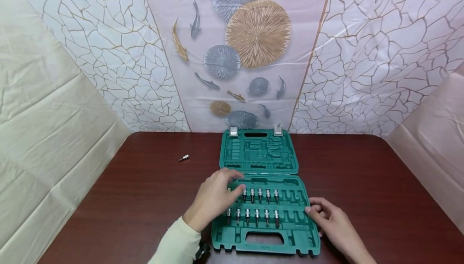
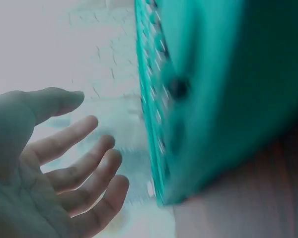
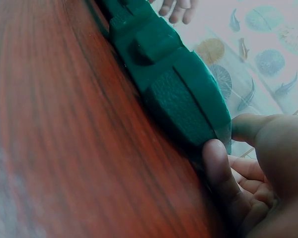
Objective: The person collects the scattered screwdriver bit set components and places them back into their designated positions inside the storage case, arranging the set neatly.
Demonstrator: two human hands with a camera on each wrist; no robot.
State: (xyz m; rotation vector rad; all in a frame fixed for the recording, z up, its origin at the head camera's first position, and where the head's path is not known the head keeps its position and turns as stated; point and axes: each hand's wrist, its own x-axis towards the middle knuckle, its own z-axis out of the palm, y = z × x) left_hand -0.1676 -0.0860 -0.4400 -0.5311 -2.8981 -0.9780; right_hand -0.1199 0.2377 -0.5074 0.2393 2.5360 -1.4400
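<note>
A green plastic tool case (image 1: 264,235) lies open on the dark table. Silver-topped bit sockets (image 1: 257,215) stand in two rows in its lower half. My left hand (image 1: 214,197) hovers over the left end of the upper row, hiding part of it. In the left wrist view that hand (image 2: 64,173) has its fingers apart and nothing between them. At the case's right edge, my right hand (image 1: 333,221) holds the rim. The right wrist view shows its thumb and fingers (image 3: 217,156) around the corner of the case (image 3: 184,109).
A single bit socket (image 1: 184,158) lies on the table (image 1: 152,191), left of the case lid (image 1: 259,151). The lid leans back toward the patterned cloth wall (image 1: 253,90). Several moulded slots (image 1: 295,216) to the right of the sockets hold nothing.
</note>
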